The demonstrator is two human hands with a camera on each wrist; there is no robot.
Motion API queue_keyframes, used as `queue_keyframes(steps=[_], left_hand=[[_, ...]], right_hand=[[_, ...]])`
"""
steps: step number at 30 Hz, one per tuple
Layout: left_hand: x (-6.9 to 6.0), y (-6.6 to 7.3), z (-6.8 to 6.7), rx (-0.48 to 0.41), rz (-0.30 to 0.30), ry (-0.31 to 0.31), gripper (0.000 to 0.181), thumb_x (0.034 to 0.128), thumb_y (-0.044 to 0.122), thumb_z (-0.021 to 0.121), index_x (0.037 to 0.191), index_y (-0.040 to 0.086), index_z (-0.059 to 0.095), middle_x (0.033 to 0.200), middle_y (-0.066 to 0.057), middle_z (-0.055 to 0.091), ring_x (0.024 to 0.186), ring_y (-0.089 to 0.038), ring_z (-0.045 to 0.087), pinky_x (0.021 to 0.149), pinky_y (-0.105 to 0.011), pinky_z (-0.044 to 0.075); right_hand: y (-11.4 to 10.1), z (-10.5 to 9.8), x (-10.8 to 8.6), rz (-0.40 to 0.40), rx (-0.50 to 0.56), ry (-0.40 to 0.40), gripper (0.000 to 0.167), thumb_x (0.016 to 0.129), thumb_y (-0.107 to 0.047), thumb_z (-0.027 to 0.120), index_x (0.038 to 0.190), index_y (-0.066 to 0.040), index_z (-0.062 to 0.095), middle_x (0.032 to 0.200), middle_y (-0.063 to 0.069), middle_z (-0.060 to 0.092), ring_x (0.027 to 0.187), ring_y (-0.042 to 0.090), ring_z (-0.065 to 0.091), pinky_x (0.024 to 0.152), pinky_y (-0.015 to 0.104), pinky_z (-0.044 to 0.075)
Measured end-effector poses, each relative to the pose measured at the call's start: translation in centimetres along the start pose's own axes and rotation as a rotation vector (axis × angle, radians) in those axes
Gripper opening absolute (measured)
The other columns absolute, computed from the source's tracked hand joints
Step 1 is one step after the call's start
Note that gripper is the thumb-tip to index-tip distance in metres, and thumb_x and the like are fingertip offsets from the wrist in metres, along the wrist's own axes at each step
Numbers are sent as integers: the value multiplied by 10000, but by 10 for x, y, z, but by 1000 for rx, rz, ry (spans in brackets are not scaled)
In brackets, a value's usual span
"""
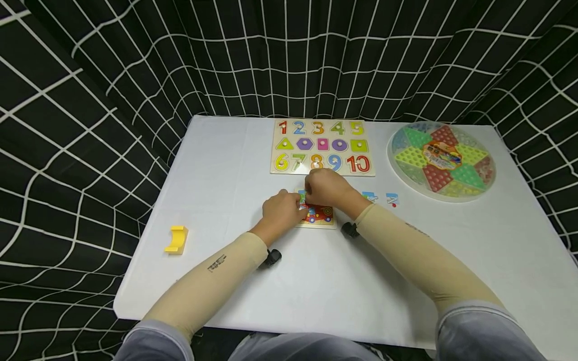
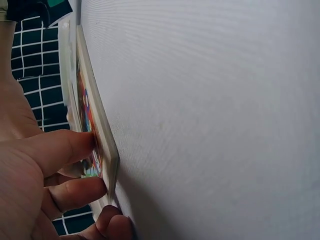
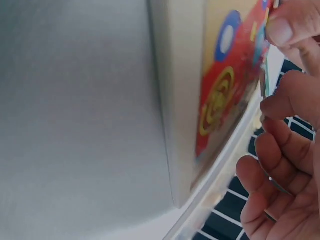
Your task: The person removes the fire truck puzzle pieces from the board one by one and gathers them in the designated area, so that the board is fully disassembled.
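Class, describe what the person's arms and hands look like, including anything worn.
The left hand and right hand are ungloved. Beige sleeves fit closely over both forearms, each bearing a dark marking too small to read. A small black device shows at each wrist. Grey sleeves appear nearer the elbows.

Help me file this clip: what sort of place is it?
Probably an enclosed recording or play area: black curtains with white grid lines hang behind and beside a white table, which holds a number puzzle.

From afar I see beige forearm sleeves (image 1: pixel 406 250), dark print (image 1: pixel 217 263) on both; grey upper sleeves (image 1: pixel 487 331); black wrist cameras (image 1: pixel 273 257).
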State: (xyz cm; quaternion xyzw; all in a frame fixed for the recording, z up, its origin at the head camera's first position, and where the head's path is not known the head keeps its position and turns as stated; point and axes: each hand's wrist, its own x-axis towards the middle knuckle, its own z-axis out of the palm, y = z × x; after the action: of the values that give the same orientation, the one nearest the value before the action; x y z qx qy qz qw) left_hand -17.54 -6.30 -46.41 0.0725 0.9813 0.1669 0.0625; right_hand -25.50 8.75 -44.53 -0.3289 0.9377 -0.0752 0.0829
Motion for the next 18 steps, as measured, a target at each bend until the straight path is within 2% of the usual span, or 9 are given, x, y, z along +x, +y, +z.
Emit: queue_keyframes(steps=[5, 10, 14, 18], left_hand=[[0, 1, -2, 4, -9, -15, 327, 887, 445, 695, 733, 188, 562, 756, -17, 507, 647, -171, 518, 522, -365, 411], [2, 3, 0, -3, -17, -23, 309, 878, 434, 707, 796, 167, 575, 772, -25, 519, 657, -180, 524, 552, -371, 415], [2, 4, 3, -30, -29, -30, 301, 884, 428, 700, 1017, 163, 648, 840, -27, 545, 693, -178, 538, 586, -362, 430], [0, 4, 2, -35, -22, -35, 363, 887, 404, 703, 1183, 194, 691, 869, -18, 556, 722, -165, 545, 602, -346, 438]], right_hand=[[10, -6, -6, 54, 96, 16, 154, 741, -238, 751, 807, -111, 693, 757, -16, 594, 721, 178, 539, 685, 327, 472], [38, -12, -19, 160, 209, 41, 192, 715, -268, 796, 791, -141, 674, 733, -16, 609, 740, 189, 527, 662, 338, 446], [67, -18, -35, 234, 250, 2, 176, 754, -247, 789, 818, -122, 683, 747, 2, 625, 714, 198, 544, 657, 347, 453], [88, -18, -46, 255, 247, -50, 150, 765, -242, 777, 816, -135, 684, 744, -5, 627, 688, 192, 544, 650, 353, 445]])
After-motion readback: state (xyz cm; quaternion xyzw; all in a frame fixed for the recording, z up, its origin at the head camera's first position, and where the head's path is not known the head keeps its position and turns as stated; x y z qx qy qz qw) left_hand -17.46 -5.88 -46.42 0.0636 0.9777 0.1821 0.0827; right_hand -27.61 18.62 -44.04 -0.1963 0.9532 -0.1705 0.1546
